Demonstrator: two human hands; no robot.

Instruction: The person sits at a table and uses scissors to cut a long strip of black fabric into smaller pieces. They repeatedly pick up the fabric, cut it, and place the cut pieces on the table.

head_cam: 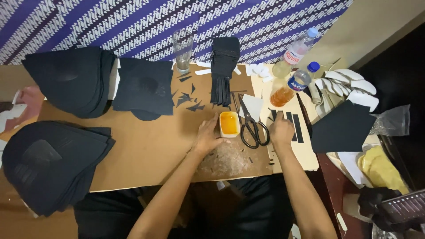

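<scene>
Left hand [207, 136] touching glue tub [229, 124], right hand [281, 131] on black strips [292, 126] — scissors [252, 126] between.

Scissors [253, 126] right of glue tub [229, 124]

Two plastic bottles [295, 52], one glass [183, 49], one pair of scissors [251, 124].

A purple cloth [146, 22] patterned with white and dark diagonal bands hangs across the back behind the worktop [146, 150], whose top is covered in brown card. To the right a plain beige wall [380, 26] slants away into a dark, shadowed corner [407, 75]. Even light falls from above, and the right edge stays dim.
</scene>
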